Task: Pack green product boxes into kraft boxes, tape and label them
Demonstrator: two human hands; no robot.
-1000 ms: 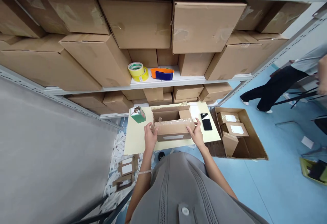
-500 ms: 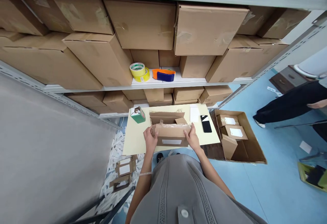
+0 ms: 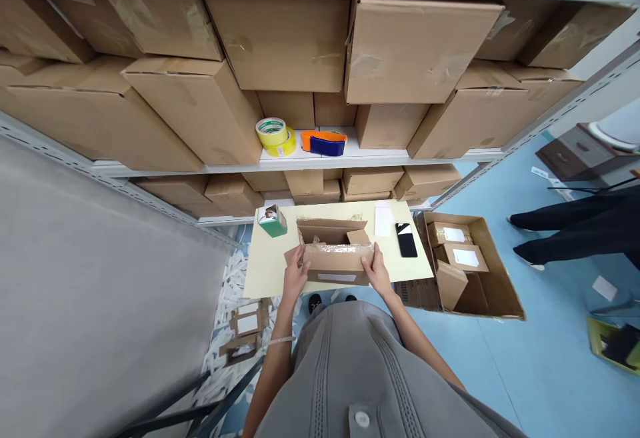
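Observation:
An open brown cardboard box (image 3: 334, 251) with taped flaps and a white label on its near side lies on a small pale yellow table (image 3: 265, 271). My left hand (image 3: 294, 275) grips the box's left end, fingers curled on the left flap. My right hand (image 3: 376, 271) holds the near right corner, fingers pressed against the front flap. A green carton (image 3: 273, 220) stands at the table's back left. A black phone (image 3: 406, 239) and a white slip (image 3: 383, 219) lie to the right of the box.
Metal shelves behind the table are packed with cardboard boxes; yellow tape rolls (image 3: 274, 135) and an orange-blue tape dispenser (image 3: 324, 142) sit on one shelf. A large open carton (image 3: 470, 265) holding small parcels stands on the blue floor at right. Another person's legs (image 3: 575, 225) are at far right. Paper scraps litter the floor at left.
Both hands slid along the box toward its near side; the right hand came inward from the right end to the front flap. The person at right walked further right.

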